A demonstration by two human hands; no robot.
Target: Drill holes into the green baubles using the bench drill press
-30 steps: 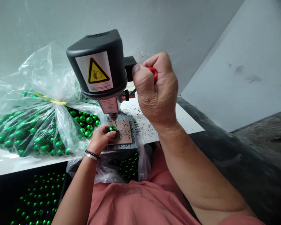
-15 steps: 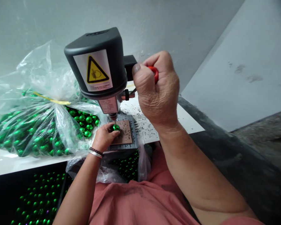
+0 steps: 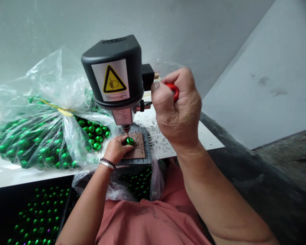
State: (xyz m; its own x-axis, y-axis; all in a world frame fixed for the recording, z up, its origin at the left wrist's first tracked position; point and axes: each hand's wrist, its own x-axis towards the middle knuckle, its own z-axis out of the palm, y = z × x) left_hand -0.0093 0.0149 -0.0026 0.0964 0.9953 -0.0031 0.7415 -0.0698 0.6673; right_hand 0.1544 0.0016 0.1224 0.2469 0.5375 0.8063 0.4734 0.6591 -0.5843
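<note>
Well, drill [image 3: 112, 71] above, ball [image 3: 130, 141] in my left hand [image 3: 116, 149] below.
On the white worktop [image 3: 210, 141], the crinkled clear bag [image 3: 40, 144], cinched with a yellow tie [image 3: 57, 108], probably keeps the other balls [image 3: 99, 130] from rolling; the flat brown board [image 3: 138, 144] seems there to back the work. My right hand [image 3: 179, 110] is closed round the smooth red grip [image 3: 173, 91], presumably for leverage. My left fingers pinch the round, glossy green ball on the board, since it would roll. The thin bit [image 3: 128, 134] stands at its top; contact I can't tell. Dark chips [image 3: 153, 127] lie scattered.

Dim, cool light, glint on green ball [image 3: 130, 141], sheen on plastic bag [image 3: 71, 132], upper-right corner darkened
</note>
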